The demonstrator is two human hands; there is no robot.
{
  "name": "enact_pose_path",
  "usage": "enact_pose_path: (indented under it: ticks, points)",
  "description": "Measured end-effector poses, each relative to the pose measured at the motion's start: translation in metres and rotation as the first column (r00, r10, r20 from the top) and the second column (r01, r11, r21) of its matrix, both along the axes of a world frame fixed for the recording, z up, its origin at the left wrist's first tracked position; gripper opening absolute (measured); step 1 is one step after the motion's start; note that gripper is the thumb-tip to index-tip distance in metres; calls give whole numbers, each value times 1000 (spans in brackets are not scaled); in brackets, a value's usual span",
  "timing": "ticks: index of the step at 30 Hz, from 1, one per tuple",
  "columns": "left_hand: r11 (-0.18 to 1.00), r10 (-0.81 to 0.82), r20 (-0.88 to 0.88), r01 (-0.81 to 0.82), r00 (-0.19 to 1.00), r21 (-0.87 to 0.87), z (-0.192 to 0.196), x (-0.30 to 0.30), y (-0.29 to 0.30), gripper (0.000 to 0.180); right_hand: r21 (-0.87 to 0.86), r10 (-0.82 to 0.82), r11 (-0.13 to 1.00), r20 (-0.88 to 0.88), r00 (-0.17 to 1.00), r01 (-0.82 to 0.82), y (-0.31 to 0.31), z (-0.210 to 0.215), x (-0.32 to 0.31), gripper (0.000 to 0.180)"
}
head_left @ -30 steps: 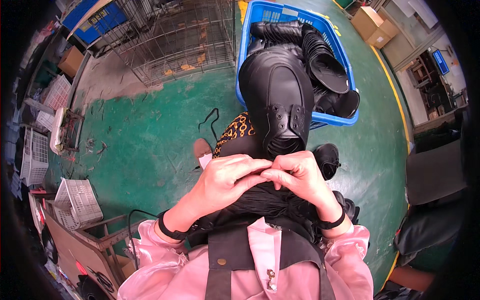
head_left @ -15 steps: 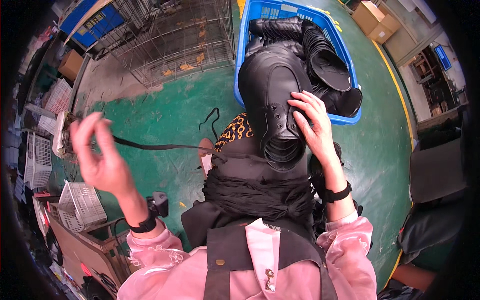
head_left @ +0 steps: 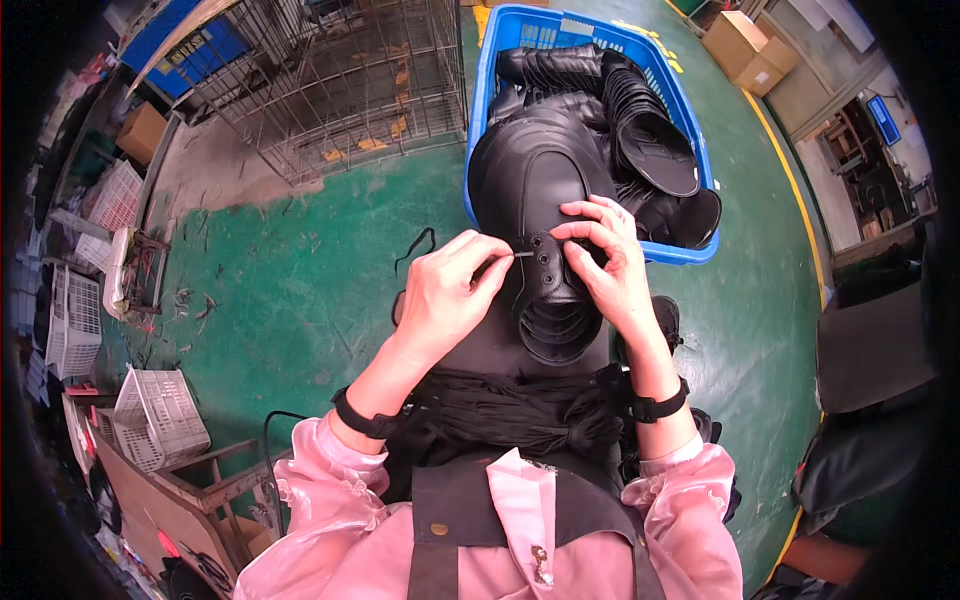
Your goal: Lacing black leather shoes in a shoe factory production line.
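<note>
A stack of black leather shoe uppers (head_left: 552, 165) rests at my lap and leans on the blue crate, open ends toward me. The top upper has a flap with several round eyelets. My left hand (head_left: 452, 290) is closed in a pinch on a shoelace (head_left: 523, 254), whose thin stiff tip points at the eyelets from the left. My right hand (head_left: 606, 262) grips the upper's edge to the right of the eyelets, thumb and fingers bent around it. A bundle of black laces (head_left: 500, 410) lies across my lap.
The blue crate (head_left: 712, 200) ahead holds more nested black uppers. A wire cage (head_left: 330, 100) stands at the far left, and white plastic baskets (head_left: 160, 410) are at the left. A cardboard box (head_left: 745, 45) sits at the far right on the green floor (head_left: 300, 290).
My left hand has come in from the far left to the eyelets with the lace tip. My right hand has shifted slightly left, its fingers now bent closer to the eyelets.
</note>
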State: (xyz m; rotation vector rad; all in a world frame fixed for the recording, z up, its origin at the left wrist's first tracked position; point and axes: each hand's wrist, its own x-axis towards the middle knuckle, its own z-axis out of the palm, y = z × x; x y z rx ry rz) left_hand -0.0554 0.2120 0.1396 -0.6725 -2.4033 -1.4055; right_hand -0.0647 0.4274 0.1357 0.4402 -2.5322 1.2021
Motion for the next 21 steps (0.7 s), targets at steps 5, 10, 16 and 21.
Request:
enact_pose_path:
  ticks: [5, 10, 16, 21]
  points:
    - [996, 73, -5, -73, 997, -58, -2, -8, 4, 7, -28, -22, 999, 23, 999, 22, -6, -1, 2, 18]
    - [992, 40, -40, -44, 998, -114, 5, -6, 4, 9, -30, -16, 999, 25, 1000, 16, -5, -3, 2, 21]
    - [984, -28, -35, 22, 999, -176, 9, -7, -2, 9, -2, -20, 1000, 29, 999, 20, -12, 1, 4, 26]
    - [986, -71, -15, 68, 997, -155, 10, -10, -4, 9, 47, -37, 998, 12, 999, 36, -14, 2, 6, 29]
